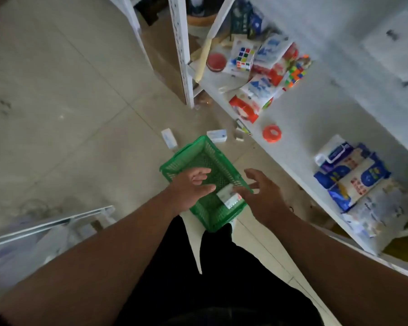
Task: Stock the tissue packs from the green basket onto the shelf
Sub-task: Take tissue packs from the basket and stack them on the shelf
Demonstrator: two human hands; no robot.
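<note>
A: Report the status of both hands.

B: The left hand is above the green basket, fingers spread and relaxed, gripping nothing. The right hand is at the basket's right rim, fingers splayed wide; its fingertips reach a tissue pack lying inside the basket, between the two hands. Whether they touch the pack cannot be told — the frame is blurred there.

A: Where does the basket stand?

B: On the tiled floor, directly beneath both hands, just beyond the person's dark trousers.

A: And the shelf?

B: The white shelf runs along the far side of the right hand. Blue and white packs are stacked on it near the right forearm. Farther from the hand lie an orange ring-shaped item, a heap of red and blue-white packs, two puzzle cubes and a red round lid.

A: Anything loose on the floor?

B: Two small white boxes lie beyond the basket's far end — well apart from both hands.
</note>
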